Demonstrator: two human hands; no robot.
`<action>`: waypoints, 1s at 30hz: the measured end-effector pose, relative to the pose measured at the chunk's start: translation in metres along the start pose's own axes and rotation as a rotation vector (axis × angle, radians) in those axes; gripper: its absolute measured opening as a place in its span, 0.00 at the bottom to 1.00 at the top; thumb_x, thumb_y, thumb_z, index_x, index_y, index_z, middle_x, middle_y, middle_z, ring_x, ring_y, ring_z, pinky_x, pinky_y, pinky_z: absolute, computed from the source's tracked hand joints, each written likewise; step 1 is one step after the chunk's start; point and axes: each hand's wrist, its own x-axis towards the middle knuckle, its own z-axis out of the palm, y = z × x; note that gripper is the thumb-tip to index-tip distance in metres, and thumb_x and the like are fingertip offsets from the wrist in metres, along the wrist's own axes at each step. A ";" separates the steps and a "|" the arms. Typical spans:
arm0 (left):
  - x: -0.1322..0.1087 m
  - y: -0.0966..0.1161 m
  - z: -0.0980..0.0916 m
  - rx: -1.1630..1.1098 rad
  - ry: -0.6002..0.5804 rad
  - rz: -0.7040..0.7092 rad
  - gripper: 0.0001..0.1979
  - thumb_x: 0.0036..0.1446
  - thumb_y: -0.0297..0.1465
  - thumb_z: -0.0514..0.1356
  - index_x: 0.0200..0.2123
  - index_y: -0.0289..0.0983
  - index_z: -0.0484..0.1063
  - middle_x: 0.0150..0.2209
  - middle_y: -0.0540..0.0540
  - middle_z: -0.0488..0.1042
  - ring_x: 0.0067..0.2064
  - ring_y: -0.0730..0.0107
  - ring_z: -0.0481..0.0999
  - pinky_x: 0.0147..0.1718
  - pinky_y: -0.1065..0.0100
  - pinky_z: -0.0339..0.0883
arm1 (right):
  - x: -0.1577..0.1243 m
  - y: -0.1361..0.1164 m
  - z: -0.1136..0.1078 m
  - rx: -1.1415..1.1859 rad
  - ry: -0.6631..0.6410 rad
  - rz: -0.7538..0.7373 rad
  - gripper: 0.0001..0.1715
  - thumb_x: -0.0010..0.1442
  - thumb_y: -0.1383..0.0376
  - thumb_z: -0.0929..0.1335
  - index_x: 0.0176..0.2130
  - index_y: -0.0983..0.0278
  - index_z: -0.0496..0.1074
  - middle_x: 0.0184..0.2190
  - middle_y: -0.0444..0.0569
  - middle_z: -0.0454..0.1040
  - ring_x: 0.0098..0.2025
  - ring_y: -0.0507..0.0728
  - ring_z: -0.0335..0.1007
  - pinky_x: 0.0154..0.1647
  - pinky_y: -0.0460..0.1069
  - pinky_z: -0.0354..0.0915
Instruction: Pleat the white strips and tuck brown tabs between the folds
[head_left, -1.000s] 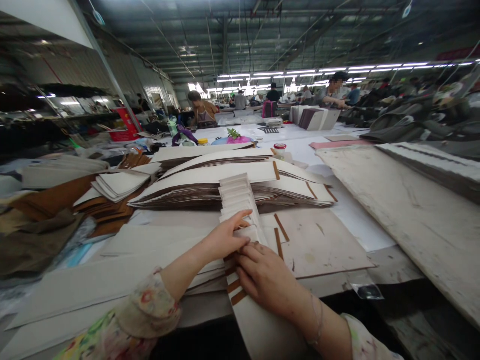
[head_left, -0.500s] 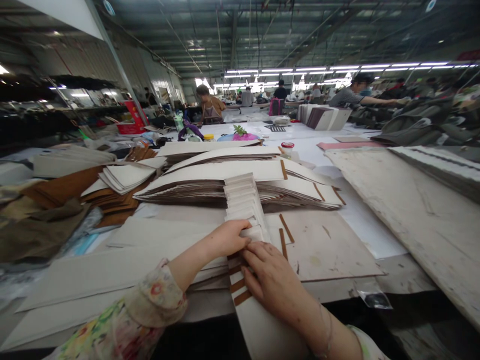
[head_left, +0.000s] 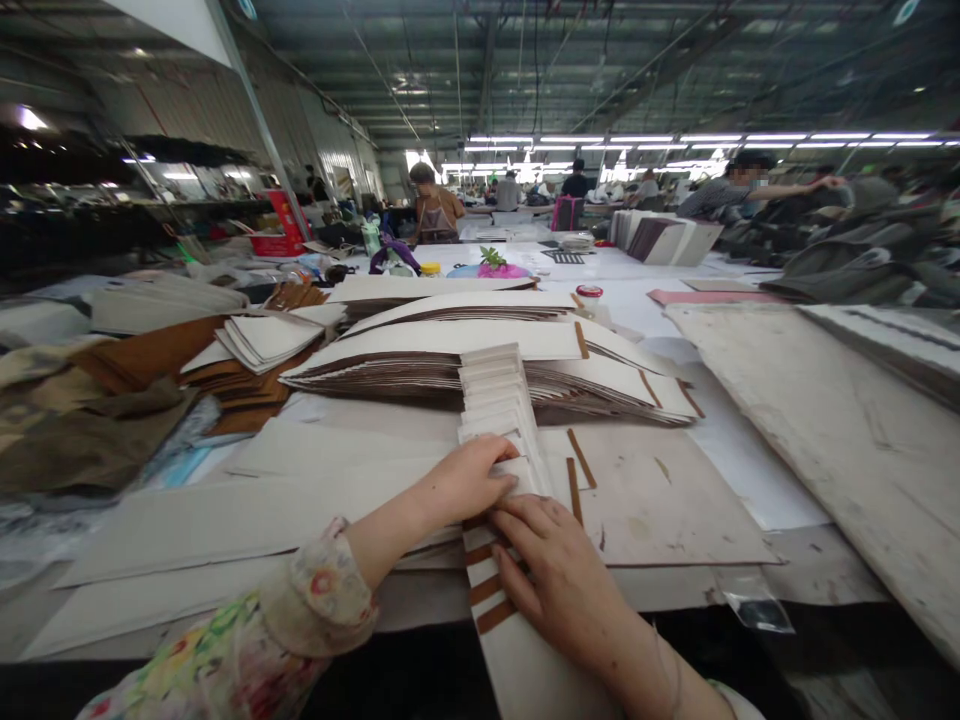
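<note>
A fanned stack of off-white fabric pieces [head_left: 496,395] runs toward me over the table, its edges overlapping like steps. My left hand [head_left: 474,480] pinches the edge of one of these pieces, thumb and fingers closed. Just below it, my right hand [head_left: 559,570] lies flat over the stack, fingers stretched and thumb apart. Brown strips [head_left: 496,615] cross the near pieces beside my right thumb. The longest near piece [head_left: 517,670] reaches past the table's front edge, partly under my right forearm.
Behind the fanned stack lie piled long white panels [head_left: 450,342] with brown end strips. Brown and white pieces [head_left: 251,375] are heaped left. A stained board [head_left: 660,500] and a large pale sheet [head_left: 825,400] lie right. Farther back are a red-lidded jar [head_left: 589,296] and people working.
The view has shifted slightly, so everything sits a little farther right. Both hands keep nearly the same place on the stack. A co-worker at the far right has raised an arm.
</note>
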 end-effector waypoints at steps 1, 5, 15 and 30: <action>0.000 0.001 0.001 0.024 0.029 0.003 0.10 0.47 0.25 0.55 0.36 0.35 0.69 0.37 0.46 0.71 0.41 0.64 0.69 0.42 0.65 0.62 | 0.000 0.000 0.000 -0.005 -0.002 0.002 0.13 0.56 0.69 0.62 0.43 0.63 0.66 0.40 0.51 0.69 0.45 0.58 0.62 0.48 0.55 0.59; 0.001 0.002 0.003 0.055 0.043 0.042 0.10 0.47 0.23 0.55 0.36 0.36 0.69 0.37 0.47 0.70 0.41 0.66 0.69 0.43 0.66 0.62 | 0.001 0.001 -0.001 -0.015 -0.005 0.003 0.14 0.56 0.69 0.61 0.44 0.64 0.66 0.40 0.51 0.69 0.45 0.58 0.62 0.48 0.55 0.60; -0.007 0.004 0.006 0.161 0.043 0.176 0.11 0.53 0.21 0.52 0.39 0.35 0.69 0.39 0.46 0.69 0.44 0.67 0.67 0.46 0.66 0.61 | 0.000 0.001 0.002 -0.021 0.025 -0.004 0.10 0.56 0.69 0.61 0.38 0.65 0.67 0.37 0.51 0.69 0.44 0.57 0.63 0.47 0.55 0.61; -0.013 0.012 0.007 0.445 -0.089 0.287 0.11 0.58 0.23 0.49 0.43 0.33 0.65 0.38 0.44 0.67 0.41 0.64 0.64 0.44 0.63 0.61 | -0.002 0.004 0.008 -0.035 0.075 -0.030 0.10 0.56 0.72 0.60 0.36 0.65 0.68 0.36 0.51 0.70 0.43 0.57 0.64 0.45 0.54 0.64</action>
